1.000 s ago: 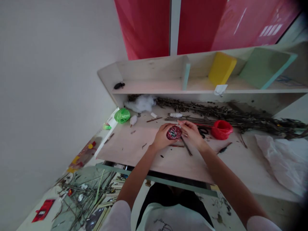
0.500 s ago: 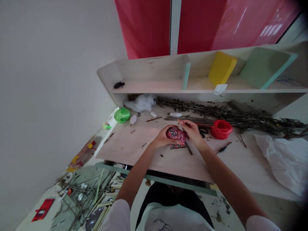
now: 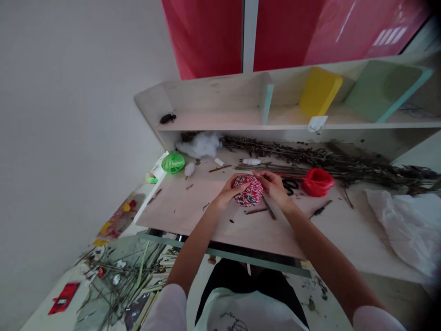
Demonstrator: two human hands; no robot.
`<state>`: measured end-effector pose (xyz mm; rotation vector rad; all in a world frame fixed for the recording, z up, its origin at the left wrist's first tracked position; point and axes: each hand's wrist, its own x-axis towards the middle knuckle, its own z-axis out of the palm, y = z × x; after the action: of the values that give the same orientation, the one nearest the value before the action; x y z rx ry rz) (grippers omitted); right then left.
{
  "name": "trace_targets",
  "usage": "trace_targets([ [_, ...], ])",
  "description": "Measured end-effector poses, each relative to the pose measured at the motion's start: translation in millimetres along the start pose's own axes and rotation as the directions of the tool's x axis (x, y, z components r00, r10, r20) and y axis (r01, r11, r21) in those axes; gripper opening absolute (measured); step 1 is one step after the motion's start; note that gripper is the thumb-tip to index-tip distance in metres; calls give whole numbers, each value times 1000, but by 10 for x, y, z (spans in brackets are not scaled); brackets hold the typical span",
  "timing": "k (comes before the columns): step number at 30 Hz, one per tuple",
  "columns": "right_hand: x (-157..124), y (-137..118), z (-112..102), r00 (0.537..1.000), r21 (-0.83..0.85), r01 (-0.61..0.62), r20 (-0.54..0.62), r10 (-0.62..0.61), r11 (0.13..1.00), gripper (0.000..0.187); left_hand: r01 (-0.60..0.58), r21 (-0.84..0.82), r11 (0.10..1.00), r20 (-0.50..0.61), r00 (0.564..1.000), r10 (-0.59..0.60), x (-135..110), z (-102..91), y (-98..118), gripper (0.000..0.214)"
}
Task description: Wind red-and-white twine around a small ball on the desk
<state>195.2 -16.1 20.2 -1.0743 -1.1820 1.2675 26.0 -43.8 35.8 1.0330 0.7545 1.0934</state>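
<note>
Both hands hold a ball of red, white and dark twisted twine just above a wooden board on the desk. My left hand cups its left side with the fingers curled over the top. From the right, my right hand pinches at the top of the ball with bent fingers. A thin dark stick lies on the board under my right wrist.
A red twine ball, black scissors, a green twine ball, white stuffing and a long heap of dry twigs lie behind. A white bag sits right. Sticks litter the floor at lower left.
The twine ball has been turned in my hands and lowered slightly; its striped side now faces up. My left fingers shifted over its top. The view tilted down a little.
</note>
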Motion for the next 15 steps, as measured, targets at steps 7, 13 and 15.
trace_targets([
  [7, 12, 58, -18, 1000, -86, -10, 3, 10, 996, 46, 13, -118, 993, -10, 1000, -15, -5, -10, -11, 55],
  [13, 23, 100, 1, 999, -86, 5, 35, -2, 996, 46, 39, -102, 994, 1, 999, -39, -1, -24, -46, 65],
  [15, 26, 109, 8, 999, -94, 5, 38, -2, 996, 46, 38, -64, 997, 13, 999, -37, -2, -39, -57, 70],
])
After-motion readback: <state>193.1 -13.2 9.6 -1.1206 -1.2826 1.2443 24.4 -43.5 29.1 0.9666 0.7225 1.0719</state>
